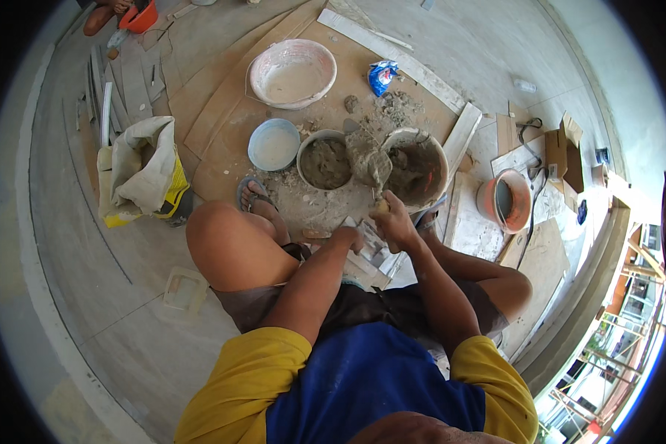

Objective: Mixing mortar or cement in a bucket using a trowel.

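My right hand (393, 222) is closed around the handle of a trowel (378, 166), whose blade bears wet grey mortar. The blade hangs between a small bucket of mortar (325, 161) on the left and a larger bucket (445, 161) with mortar inside on the right. My left hand (351, 237) is low between my knees, beside a wooden-handled tool (316, 233) and some flat pieces; its fingers are mostly hidden, so what it holds cannot be told. A light blue bucket (251, 145) with pale contents and a wide whitish basin (255, 77) stand further left and beyond.
An open sack (144, 166) stands at left. An orange bucket (485, 202) and a cardboard box (556, 150) are at right. Beyond the buckets lie a blue plastic packet (382, 77) and long boards (388, 58). Another person's hand and knee show at the upper left.
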### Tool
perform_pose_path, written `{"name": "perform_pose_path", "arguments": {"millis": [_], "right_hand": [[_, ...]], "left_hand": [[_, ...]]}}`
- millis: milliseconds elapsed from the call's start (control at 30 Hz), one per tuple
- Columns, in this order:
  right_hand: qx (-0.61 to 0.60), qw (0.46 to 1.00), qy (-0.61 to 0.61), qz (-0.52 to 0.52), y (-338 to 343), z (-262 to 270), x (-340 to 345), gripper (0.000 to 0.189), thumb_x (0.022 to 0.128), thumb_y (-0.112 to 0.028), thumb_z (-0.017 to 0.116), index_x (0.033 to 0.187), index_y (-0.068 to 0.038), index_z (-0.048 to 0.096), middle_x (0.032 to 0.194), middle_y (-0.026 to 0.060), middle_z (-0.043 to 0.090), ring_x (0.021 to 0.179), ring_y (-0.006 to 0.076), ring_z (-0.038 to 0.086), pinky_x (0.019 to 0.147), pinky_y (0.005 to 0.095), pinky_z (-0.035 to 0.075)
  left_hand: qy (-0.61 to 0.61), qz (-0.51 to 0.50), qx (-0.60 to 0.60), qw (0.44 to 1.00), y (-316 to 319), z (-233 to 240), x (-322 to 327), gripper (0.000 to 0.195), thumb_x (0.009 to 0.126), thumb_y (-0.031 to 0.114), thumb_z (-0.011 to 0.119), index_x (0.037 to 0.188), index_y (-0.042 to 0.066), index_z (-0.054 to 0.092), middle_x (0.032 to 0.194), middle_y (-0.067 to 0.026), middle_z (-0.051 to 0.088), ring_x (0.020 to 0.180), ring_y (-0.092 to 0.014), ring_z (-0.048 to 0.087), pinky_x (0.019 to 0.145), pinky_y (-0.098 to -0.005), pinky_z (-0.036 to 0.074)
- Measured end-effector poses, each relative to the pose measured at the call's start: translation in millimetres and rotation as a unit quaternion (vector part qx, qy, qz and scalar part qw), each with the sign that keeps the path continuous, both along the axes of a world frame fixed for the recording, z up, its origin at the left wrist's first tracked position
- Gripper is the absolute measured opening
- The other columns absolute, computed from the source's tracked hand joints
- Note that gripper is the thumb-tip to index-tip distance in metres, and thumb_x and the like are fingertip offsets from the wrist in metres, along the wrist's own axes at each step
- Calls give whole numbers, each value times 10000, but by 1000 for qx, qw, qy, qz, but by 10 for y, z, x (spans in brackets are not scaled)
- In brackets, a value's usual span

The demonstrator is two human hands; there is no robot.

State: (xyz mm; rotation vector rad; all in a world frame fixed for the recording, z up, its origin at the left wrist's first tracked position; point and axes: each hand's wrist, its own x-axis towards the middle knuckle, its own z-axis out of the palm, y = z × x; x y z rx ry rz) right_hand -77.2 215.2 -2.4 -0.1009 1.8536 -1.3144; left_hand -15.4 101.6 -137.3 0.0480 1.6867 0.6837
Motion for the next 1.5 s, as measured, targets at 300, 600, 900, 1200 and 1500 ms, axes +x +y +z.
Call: {"name": "perform_pose_path", "arguments": {"millis": [300,600,900,1200,1500], "right_hand": [[186,942,278,13,983,640,-413,387,828,-217,647,1128,17,576,941,265,673,881,450,662,808,503,501],[330,870,356,91,1266,1008,-162,301,827,-258,641,1050,-57,616,950,284,678,946,478,643,813,543,504],[385,855,324,123,1305,145,-290,465,721,-132,672,1137,26,533,938,313,667,962,446,673,843,537,522],[308,854,315,276,1173,20,-477,307,894,-110,510,1172,16,537,976,274,700,935,417,703,781,518,549],[388,818,279,320,1139,-874,-500,358,862,-78,540,1195,53,566,1010,280,696,948,395,708,817,491,555]], "left_hand": [[-30,700,252,667,-72,-255,-513,539,898,200,628,1370,21,439,1298,-162,565,1031,-323,640,915,-522,510],[436,577,43,690,88,289,-942,587,1038,540,377,1150,-19,520,975,-294,609,1011,-481,594,854,-521,458],[416,349,56,838,61,673,-1095,448,1043,452,427,1173,25,459,1021,-329,629,1008,-534,584,817,-557,466],[478,330,55,812,-196,468,-1094,398,1047,401,428,1233,50,444,1094,-359,612,1064,-536,567,848,-569,451],[417,278,45,864,-309,511,-1137,492,1050,365,438,1340,-32,450,1175,-355,598,1140,-515,554,915,-518,457]]}}
